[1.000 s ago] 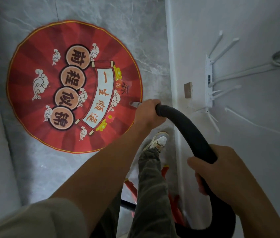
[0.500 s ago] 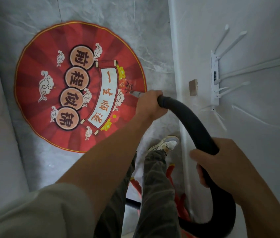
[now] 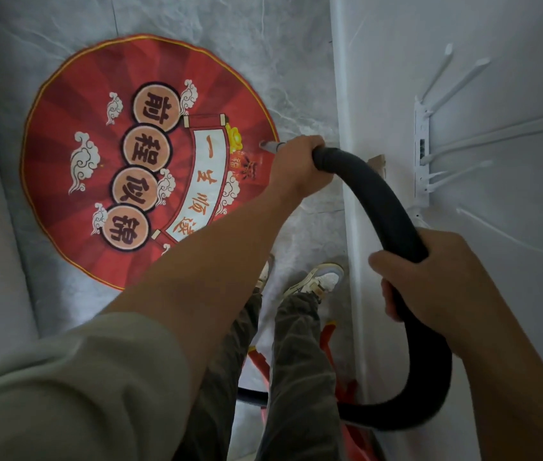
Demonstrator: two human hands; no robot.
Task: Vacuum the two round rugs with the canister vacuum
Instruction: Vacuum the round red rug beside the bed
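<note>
The left hand (image 3: 300, 166) has its fingers curled round the front end of the black vacuum hose (image 3: 381, 202). The hose's grey nozzle tip (image 3: 271, 146) points at the right edge of the red round rug (image 3: 97, 181). The right hand (image 3: 436, 277) grips the hose further back, beside the white wall (image 3: 513, 294). The rug lies flat on the grey marble floor (image 3: 296, 78), ahead and to the left of the person's sneakers (image 3: 325, 277).

Dim, soft light; wide-angle edge distortion.
</note>
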